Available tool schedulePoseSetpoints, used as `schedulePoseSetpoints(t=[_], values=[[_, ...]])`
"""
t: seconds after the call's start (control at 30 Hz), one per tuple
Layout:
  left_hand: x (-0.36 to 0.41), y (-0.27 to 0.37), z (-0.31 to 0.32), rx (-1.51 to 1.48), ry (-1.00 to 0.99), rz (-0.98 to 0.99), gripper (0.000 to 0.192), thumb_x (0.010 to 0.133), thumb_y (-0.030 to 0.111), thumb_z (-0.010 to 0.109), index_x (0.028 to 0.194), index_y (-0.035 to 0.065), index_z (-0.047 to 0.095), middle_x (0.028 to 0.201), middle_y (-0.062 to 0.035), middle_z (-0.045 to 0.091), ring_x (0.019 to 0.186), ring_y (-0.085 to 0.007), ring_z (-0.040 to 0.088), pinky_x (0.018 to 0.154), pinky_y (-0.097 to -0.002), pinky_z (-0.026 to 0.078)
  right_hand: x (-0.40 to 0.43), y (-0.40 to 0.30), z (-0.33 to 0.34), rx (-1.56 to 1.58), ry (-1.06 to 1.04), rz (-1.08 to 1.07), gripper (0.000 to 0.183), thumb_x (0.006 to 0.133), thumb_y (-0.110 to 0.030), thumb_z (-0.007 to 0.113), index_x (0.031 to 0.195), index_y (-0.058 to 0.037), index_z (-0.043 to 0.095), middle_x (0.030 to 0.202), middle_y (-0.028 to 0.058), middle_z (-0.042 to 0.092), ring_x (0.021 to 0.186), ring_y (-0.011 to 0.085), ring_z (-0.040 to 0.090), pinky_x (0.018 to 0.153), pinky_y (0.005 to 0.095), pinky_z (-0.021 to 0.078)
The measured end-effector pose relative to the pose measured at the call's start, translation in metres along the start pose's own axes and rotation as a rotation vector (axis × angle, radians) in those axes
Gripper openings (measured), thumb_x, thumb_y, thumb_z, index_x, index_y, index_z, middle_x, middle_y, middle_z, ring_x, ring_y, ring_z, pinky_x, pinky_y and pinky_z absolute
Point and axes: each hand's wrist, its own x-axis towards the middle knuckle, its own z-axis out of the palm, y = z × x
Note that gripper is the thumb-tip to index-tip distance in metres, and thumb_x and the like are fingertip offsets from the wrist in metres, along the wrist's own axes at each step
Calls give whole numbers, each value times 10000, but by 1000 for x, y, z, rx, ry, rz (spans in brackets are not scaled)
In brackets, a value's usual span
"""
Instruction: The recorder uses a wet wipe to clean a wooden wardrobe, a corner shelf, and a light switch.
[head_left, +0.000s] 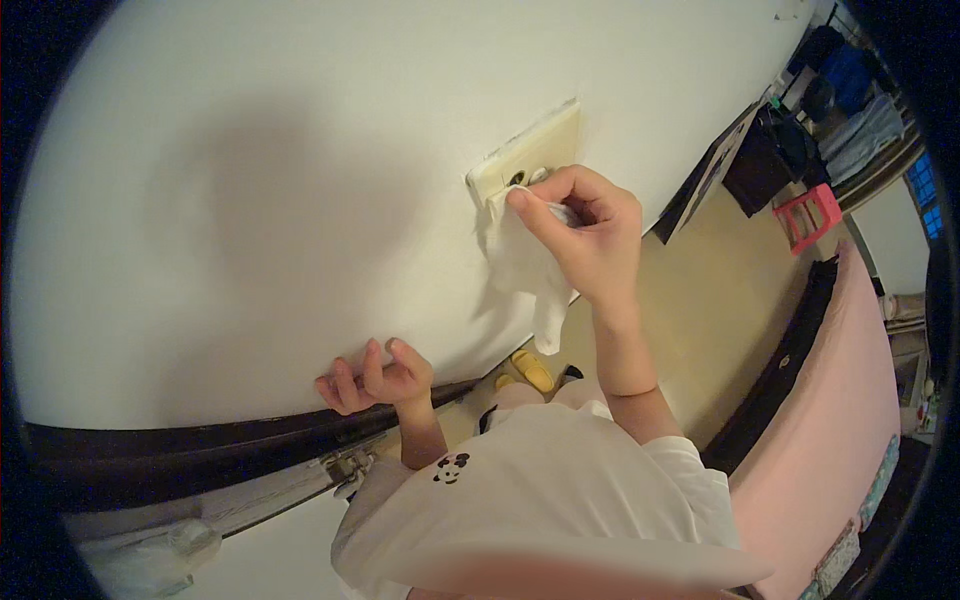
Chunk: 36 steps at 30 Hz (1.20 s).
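Observation:
My right hand (600, 229) pinches a thin white wipe or tissue (525, 259) between thumb and fingers. The wipe hangs down in loose folds in front of the wall. Right behind the fingertips, a yellowed wall plate (534, 146) is set in the white wall (360, 90); a dark round fitting (517, 178) shows on its face. Part of the plate is hidden by my hand and the wipe. Lower left, my left hand (382, 377) holds nothing, its fingers curled but apart, close to the wall. Whether it touches the wall I cannot tell.
A dark ledge or skirting (187, 450) runs along the wall's lower left. To the right stands a bed with a pink sheet (810, 420). Beyond it are a pink plastic stool (810, 217) and dark panels leaning by the wall. A yellow slipper (532, 371) shows on the floor.

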Motion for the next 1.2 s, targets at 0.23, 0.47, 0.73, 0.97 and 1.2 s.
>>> schedulePoseSetpoints(t=[0.23,0.47,0.73,0.97,1.2], values=[[3,0,-3,55,7,42,172,822,250,498,942,127,495,1108,-144,400,1082,-288,300,947,-497,219,-5,-5,2,-180,-8,-53,126,713,-98,657,654,-18,580,566,-7,546,478,19,401,414,183,304],[5,0,-2,50,-11,58,142,820,227,503,928,135,499,1122,-139,397,1089,-286,304,948,-504,219,-2,-4,4,-149,24,-57,129,711,-106,661,652,-24,582,556,-6,544,462,22,390,407,183,295],[-1,-1,-5,49,-7,22,81,820,206,504,864,141,524,1121,-136,407,1088,-292,311,950,-510,216,1,-9,10,-60,52,-11,147,708,-129,671,657,-18,588,571,-14,556,479,8,390,414,171,287],[-6,3,-7,-22,-42,14,74,771,126,538,821,176,559,1151,-105,355,1155,-331,177,947,-466,206,6,-14,7,-44,110,-139,105,725,-53,659,686,-16,568,615,-43,520,531,-4,391,459,140,275],[-13,-6,-3,-4,0,22,90,751,94,546,800,169,546,1131,-102,360,1147,-332,192,944,-458,224,1,4,-14,-322,437,-445,120,672,2,659,752,-43,582,586,4,486,525,78,425,439,209,309]])
